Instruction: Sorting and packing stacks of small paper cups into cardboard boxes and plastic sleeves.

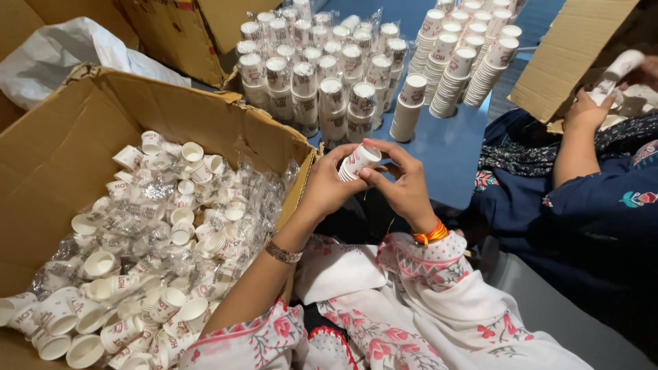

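Head view shows a cardboard box (62, 151) of loose paper cups (137, 253) at the blue bench's (445, 151) left edge, wrapped cup stacks (322, 75) at its far side, and left hand (329, 186) and right hand (404, 186) both closed around one small cup stack (358, 162) above its near edge.

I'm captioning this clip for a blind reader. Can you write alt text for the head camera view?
A person's left hand and right hand together hold a short stack of small paper cups over their lap. A cardboard box of loose cups sits on their left, wrapped cup stacks stand on a blue table ahead, and another person's hand works nearby.
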